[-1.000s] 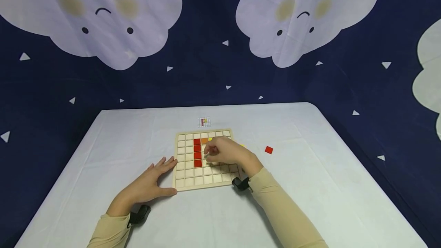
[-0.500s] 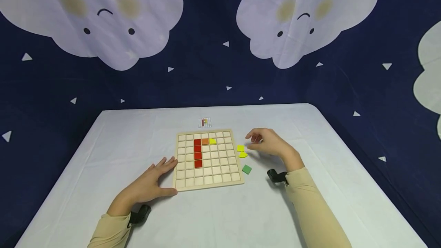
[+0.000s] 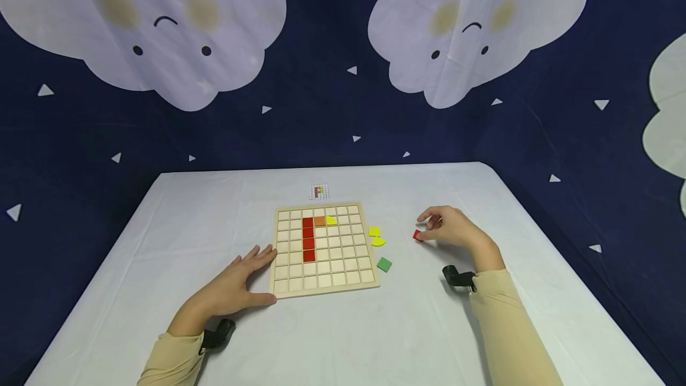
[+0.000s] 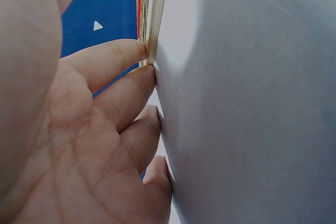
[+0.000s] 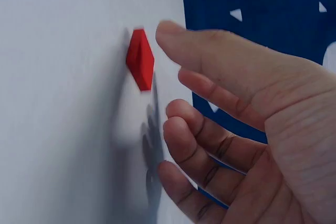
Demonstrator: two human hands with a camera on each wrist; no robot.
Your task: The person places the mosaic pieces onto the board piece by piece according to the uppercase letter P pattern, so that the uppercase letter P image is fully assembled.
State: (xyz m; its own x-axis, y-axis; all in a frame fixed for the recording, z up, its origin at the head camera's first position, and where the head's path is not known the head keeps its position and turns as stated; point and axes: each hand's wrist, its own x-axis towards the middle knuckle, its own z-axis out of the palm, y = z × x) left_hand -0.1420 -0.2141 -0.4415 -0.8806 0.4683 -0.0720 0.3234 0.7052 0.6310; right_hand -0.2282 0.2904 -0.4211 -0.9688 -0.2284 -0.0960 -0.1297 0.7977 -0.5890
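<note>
Head view shows the left hand (image 3: 230, 286), fingers spread, touching the wooden board (image 3: 338, 279) at its eight and nine o'clock edge; a line of four red tiles (image 3: 308, 243), an orange tile (image 3: 320, 221) and a yellow tile (image 3: 331, 220) sit in it. Out at three o'clock, the right hand (image 3: 453, 229), fingers loose and apart, is right by one loose red tile (image 3: 416, 235) on the white worktop (image 3: 343, 338), but whether they touch is hard to tell. Two yellow pieces (image 3: 374, 231) and a green tile (image 3: 384, 264) lie nearer the board's three o'clock side.
</note>
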